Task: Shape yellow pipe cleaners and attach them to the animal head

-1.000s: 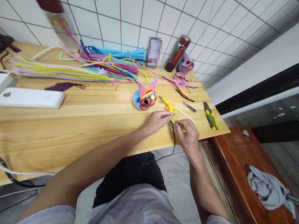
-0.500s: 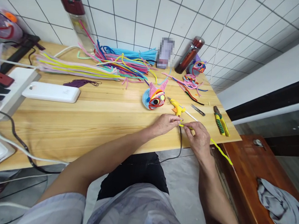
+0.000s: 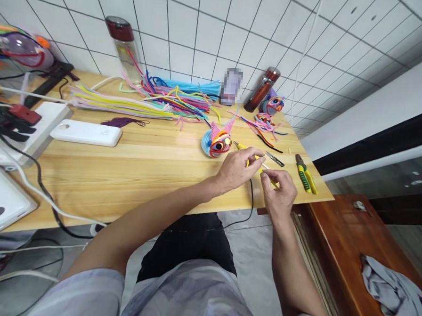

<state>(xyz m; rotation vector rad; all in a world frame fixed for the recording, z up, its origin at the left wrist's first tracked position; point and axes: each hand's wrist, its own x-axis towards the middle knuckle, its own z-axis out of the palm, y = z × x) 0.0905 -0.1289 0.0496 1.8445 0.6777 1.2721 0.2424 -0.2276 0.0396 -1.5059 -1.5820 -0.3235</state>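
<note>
My right hand (image 3: 279, 187) pinches a yellow pipe cleaner (image 3: 275, 184), of which only short bits show by the fingers. My left hand (image 3: 237, 170) is closed just to its left, thumb and fingertips at the pipe cleaner's other visible bit. Beneath my left hand lies a yellow hot glue gun (image 3: 240, 146), mostly hidden, its black cord (image 3: 252, 198) dropping over the table edge. Left of its nozzle sits a round ornament (image 3: 217, 142) wrapped in blue pipe cleaner, with pink ears and a coloured eye.
Thread snips (image 3: 274, 159) and green-yellow pliers (image 3: 305, 174) lie to the right. Bundles of pipe cleaners (image 3: 125, 105) run along the back, near a glass bottle (image 3: 123, 49), a red flask (image 3: 262, 90) and a second ornament (image 3: 273, 104). A white power bank (image 3: 87, 132) and cables are leftward.
My left hand has shifted forward over the glue gun, covering more of it. The yellow tail that stretched right past my right hand no longer shows. The view has tilted slightly.
</note>
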